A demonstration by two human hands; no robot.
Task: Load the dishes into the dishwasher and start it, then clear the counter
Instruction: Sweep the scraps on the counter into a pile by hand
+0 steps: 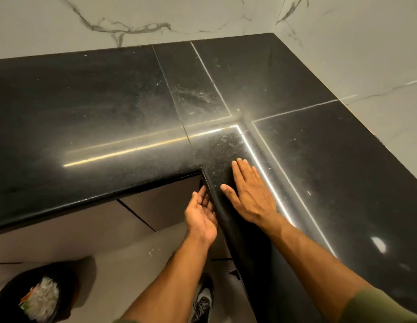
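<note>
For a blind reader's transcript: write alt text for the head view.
A person's right hand lies flat, fingers straight, on a black stone counter at its inner corner, while the left hand is cupped palm-up just below the counter's edge. Crumbs and dust speckle the counter near the hands; a black bin with waste stands on the floor at lower left.

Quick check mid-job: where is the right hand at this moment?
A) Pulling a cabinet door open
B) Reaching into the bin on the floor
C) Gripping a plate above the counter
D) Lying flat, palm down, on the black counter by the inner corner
D: the right hand lies flat with straight fingers on the black counter near its inner corner, while the left hand is cupped, palm up, below the counter's edge.
</note>
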